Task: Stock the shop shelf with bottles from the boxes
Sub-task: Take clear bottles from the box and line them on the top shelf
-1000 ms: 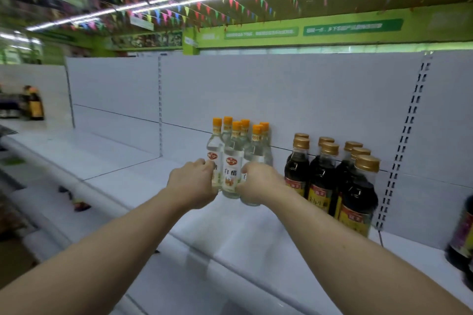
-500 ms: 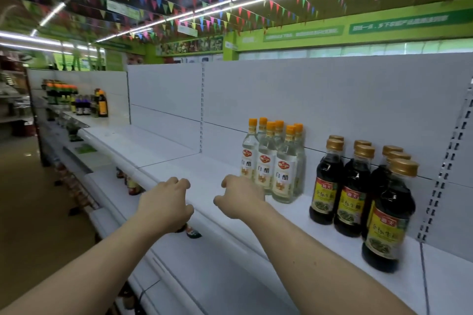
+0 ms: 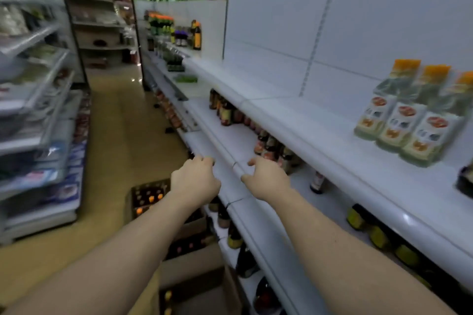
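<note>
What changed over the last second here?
Both hands let go of the clear orange-capped bottles and drew back and down; the left hand and right hand now hang empty before a lower shelf. The view swung left. The bottles stayed grouped on the upper shelf.

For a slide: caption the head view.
Empty left hand and right hand beside the shelf; orange-capped bottles on it, box on the floor.

Above and ahead of both hands the top shelf [image 3: 289,107] is bare white board back to its rear panel [image 3: 271,23]. Up to the right of the right hand [image 3: 266,179], clear orange-capped bottles [image 3: 409,120] block it. Just beyond that hand dark bottles [image 3: 271,148] crowd the lower shelf [image 3: 225,140]. Below the left hand [image 3: 194,181] stands a box of bottles [image 3: 149,197]; left of it, open aisle floor [image 3: 115,135]
</note>
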`<state>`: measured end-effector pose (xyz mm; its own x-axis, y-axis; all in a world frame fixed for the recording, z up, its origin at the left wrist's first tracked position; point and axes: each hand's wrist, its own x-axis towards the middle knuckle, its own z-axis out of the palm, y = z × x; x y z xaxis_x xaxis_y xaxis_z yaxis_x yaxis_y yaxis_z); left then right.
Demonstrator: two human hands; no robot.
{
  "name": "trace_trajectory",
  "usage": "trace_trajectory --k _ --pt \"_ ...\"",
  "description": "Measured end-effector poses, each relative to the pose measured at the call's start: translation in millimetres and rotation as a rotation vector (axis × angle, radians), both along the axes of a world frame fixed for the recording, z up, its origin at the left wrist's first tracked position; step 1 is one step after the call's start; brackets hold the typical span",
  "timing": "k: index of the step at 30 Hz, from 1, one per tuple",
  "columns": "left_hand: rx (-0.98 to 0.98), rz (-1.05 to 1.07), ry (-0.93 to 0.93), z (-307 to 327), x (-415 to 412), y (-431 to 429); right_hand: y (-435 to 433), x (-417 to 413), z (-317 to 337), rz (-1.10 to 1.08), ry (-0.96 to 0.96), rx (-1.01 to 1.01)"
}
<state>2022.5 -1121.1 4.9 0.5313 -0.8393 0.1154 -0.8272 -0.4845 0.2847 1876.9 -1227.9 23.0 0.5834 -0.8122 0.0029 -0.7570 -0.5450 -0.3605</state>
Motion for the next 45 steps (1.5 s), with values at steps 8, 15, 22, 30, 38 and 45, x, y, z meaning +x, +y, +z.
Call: trace_trajectory --k 8,15,22,30,38,45 --pt "0.128 0.066 0.126 -94 72 66 50 62 -104 -0.014 0.112 0.163" --pt "0.207 0.119 0.183 -149 100 91 70 102 -148 0.059 0.18 0.216" --pt "0.312 0.203 0.217 -193 106 90 62 133 -183 0.191 0.245 0.225" --pt "0.375 0.35 0.277 -224 104 70 11 153 -233 0.388 0.337 0.263" --pt "0.471 0.431 0.45 -301 86 65 0 164 -315 0.497 0.433 0.395" --pt "0.512 0.467 0.566 -423 95 68 3 179 -432 0.513 0.508 0.499"
